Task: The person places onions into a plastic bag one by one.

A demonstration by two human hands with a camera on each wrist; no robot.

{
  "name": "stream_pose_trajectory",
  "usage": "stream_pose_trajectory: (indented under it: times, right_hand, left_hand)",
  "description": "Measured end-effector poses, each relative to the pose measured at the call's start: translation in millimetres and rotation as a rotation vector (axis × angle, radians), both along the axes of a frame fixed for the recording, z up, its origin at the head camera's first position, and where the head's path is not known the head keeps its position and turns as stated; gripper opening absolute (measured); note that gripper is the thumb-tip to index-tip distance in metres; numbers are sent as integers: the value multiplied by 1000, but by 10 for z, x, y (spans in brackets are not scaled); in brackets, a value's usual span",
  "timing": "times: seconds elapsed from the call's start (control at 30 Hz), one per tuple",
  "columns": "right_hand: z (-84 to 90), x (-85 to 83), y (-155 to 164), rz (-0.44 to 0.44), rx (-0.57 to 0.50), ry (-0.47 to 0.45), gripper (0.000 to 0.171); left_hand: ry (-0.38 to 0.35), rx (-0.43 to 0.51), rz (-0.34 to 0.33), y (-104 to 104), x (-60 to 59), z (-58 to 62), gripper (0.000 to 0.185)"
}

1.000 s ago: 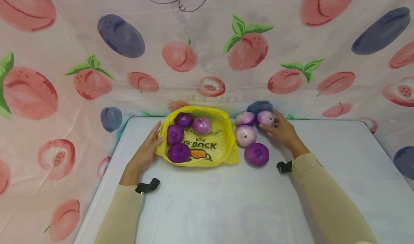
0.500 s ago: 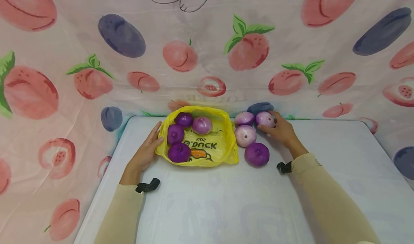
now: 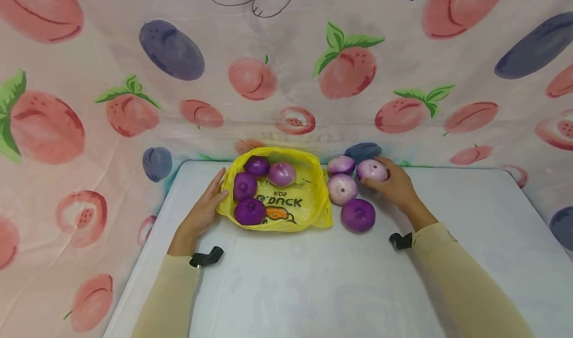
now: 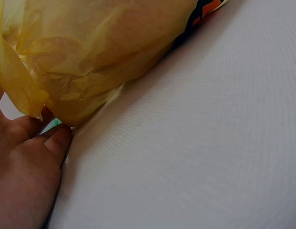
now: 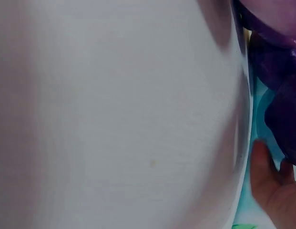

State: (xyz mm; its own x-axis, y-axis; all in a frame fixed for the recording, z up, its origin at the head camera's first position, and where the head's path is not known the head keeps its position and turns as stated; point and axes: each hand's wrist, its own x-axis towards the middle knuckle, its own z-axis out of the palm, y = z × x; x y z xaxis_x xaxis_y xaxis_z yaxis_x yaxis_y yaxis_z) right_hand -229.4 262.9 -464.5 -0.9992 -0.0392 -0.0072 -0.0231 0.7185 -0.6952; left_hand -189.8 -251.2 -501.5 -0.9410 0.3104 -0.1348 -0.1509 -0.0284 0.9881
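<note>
A yellow plastic bag [image 3: 309,213] with printed lettering lies with its mouth wide, several purple onions [image 3: 249,211] inside along its left and back. My left hand [image 3: 207,206] stays at the bag's left side, fingers extended and touching it. In the left wrist view, the left hand [image 4: 28,162] meets the bag's crumpled lower edge. My right hand [image 3: 398,186] grips a pale purple onion [image 3: 370,170] between thumb and fingers, at the back of a small group. That onion [image 5: 286,119] looks dark in the right wrist view, above the fingertips.
Right of the bag, several loose onions stand close together: a pale one [image 3: 341,165] at the back, a whitish one [image 3: 342,189] in the middle and a darker one [image 3: 358,215] in front. A fruit-print cloth [image 3: 268,39] rises behind the white table [image 3: 277,288].
The right hand and the gripped onion have shifted slightly right, and the onion's root end has turned upward. The left hand and bag keep their place; the whole view has drifted a little.
</note>
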Motion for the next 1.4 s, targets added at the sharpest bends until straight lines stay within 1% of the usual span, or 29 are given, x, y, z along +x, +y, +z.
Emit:
stream_pose_trajectory:
  times: [0.2,0.27,0.47,0.57,0.7,0.8,0.93,1.17,1.3,1.4]
  right_hand:
    - [71,64,-11,7,-36,50,86]
    - [109,87,-17,10,-42,44,86]
    - [204,158,-55,21,-56,-13,90]
    - [238,186,-77,23,-84,-28,93]
    - [298,226,-113,5,-149,-26,94]
    - [356,258,-153,-3,-178,-11,92]
    - [426,301,-232,22,-206,16,88]
    - [520,378,-385,111,-269,48,82]
    - [563,387,-477,119,-303,31,80]
    - [578,408,-560,132,-353,12,82]
  left_hand:
    - [11,-6,-3,12,7,29,71]
    - [10,-9,-2,12,9,35,72]
    - [8,-9,-5,8,19,37,71]
    - [7,-7,-5,4,21,32,71]
    - [3,-10,-2,-1,18,19,71]
    - [2,-11,-2,0,16,13,70]
    - [7,-8,0,-5,16,9,72]
    - [4,-4,4,-6,25,2,68]
    - [10,-7,2,2,14,-1,67]
    - [14,-5,3,1,8,-6,69]
